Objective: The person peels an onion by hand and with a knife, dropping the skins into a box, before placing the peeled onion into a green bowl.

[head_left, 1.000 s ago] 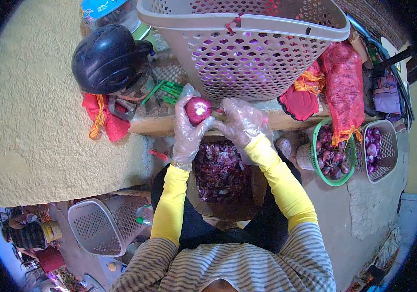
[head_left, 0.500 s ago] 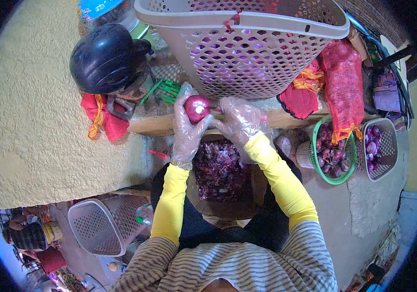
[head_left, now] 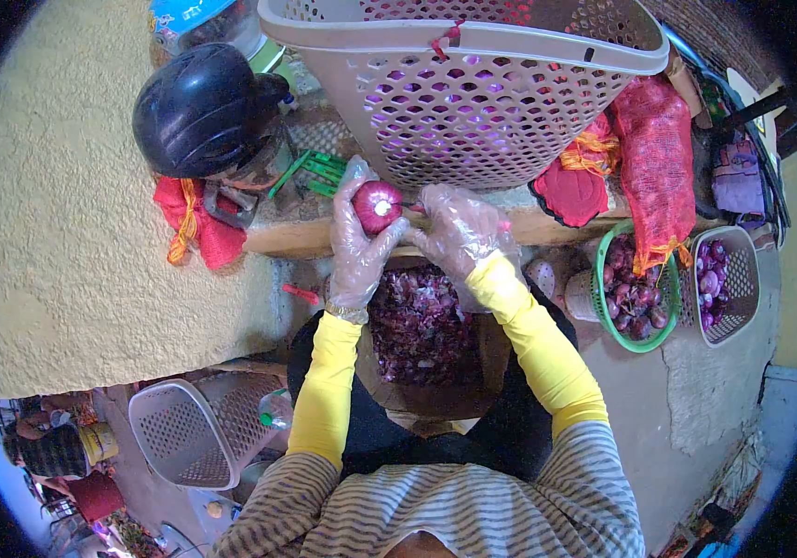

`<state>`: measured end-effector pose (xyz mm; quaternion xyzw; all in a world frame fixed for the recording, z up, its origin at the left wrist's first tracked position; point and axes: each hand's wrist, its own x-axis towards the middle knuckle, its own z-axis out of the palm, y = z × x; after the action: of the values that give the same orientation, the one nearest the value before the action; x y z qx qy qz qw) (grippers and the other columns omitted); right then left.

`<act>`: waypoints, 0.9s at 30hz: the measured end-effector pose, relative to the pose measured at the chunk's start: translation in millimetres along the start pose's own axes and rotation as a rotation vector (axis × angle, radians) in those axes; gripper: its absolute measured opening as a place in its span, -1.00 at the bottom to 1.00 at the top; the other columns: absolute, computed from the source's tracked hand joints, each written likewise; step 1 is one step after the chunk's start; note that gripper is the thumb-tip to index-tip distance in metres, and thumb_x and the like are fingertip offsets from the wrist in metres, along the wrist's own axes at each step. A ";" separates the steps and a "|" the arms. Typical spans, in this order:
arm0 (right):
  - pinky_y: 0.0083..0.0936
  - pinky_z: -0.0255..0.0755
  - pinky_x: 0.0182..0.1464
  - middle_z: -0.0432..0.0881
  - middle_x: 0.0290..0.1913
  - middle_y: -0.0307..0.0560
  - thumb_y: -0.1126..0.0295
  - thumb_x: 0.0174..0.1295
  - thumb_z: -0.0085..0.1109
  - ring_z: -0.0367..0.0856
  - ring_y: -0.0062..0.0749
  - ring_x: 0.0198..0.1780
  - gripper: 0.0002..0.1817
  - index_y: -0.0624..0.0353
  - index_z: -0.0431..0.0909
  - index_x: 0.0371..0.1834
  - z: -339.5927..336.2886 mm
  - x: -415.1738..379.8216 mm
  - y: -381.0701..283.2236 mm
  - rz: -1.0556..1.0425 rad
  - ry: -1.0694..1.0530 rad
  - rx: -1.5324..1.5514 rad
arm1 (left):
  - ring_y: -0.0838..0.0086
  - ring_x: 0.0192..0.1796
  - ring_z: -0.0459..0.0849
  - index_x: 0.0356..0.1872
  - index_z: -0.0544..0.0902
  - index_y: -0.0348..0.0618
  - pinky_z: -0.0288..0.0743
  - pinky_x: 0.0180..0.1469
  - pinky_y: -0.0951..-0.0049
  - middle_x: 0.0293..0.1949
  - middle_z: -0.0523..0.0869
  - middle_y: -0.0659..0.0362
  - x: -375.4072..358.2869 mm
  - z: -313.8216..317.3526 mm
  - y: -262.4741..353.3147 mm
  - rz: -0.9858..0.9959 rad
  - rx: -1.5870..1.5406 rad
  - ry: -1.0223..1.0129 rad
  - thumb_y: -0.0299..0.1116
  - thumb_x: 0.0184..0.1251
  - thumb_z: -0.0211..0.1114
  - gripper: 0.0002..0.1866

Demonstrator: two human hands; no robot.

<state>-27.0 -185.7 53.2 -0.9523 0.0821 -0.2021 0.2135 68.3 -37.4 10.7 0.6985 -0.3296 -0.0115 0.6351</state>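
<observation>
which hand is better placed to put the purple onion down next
Probably the plastic-gloved left hand: it already holds the round purple onion. The plastic-gloved right hand seems occupied with a slim pinkish tool, mostly hidden.

On far ledge [head_left: 296, 244], basket [head_left: 473, 112], with helmet [head_left: 195, 113] to left and mesh sack [head_left: 656, 167] to right. Nearer, peelings [head_left: 421, 325] in container [head_left: 431, 402] between legs [head_left: 530, 383]; to right, onions [head_left: 638, 299] in second basket [head_left: 642, 347].

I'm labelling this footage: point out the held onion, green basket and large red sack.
Held onion [head_left: 376, 206], head view: middle.
Green basket [head_left: 641, 346], head view: lower rim.
Large red sack [head_left: 656, 172], head view: middle.
</observation>
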 end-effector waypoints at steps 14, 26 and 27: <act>-0.03 0.56 -0.20 0.67 -0.28 0.02 -0.10 0.15 0.37 0.71 0.06 -0.20 -0.53 0.10 0.56 -0.24 2.2 0.6 2.0 0.011 0.011 0.018 | 0.32 0.33 0.48 0.43 0.27 -0.11 0.44 0.39 0.32 0.42 0.36 0.03 -2.7 -0.9 -7.9 -0.028 -0.014 0.021 -0.45 0.18 0.55 -0.18; -0.04 0.56 -0.20 0.67 -0.29 -0.01 -0.20 0.17 0.31 0.70 0.05 -0.21 -0.48 0.08 0.58 -0.24 11.8 0.6 14.1 -0.044 0.058 0.010 | 0.33 0.37 0.46 0.52 0.20 -0.18 0.42 0.43 0.29 0.46 0.33 0.05 0.3 -3.9 17.0 -0.319 -0.452 -0.026 -0.56 0.19 0.47 -0.12; -0.05 0.55 -0.20 0.67 -0.29 -0.01 -0.22 0.17 0.31 0.70 0.04 -0.21 -0.47 0.07 0.59 -0.24 10.3 1.2 12.9 -0.039 0.041 0.008 | 0.33 0.36 0.47 0.53 0.19 -0.17 0.42 0.43 0.28 0.44 0.35 0.05 0.1 -3.8 17.0 -0.330 -0.554 -0.019 -0.57 0.21 0.44 -0.13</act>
<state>-22.4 -193.8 39.4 -0.9485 0.0671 -0.2262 0.2114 62.4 -33.7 26.7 0.5430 -0.2020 -0.2100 0.7875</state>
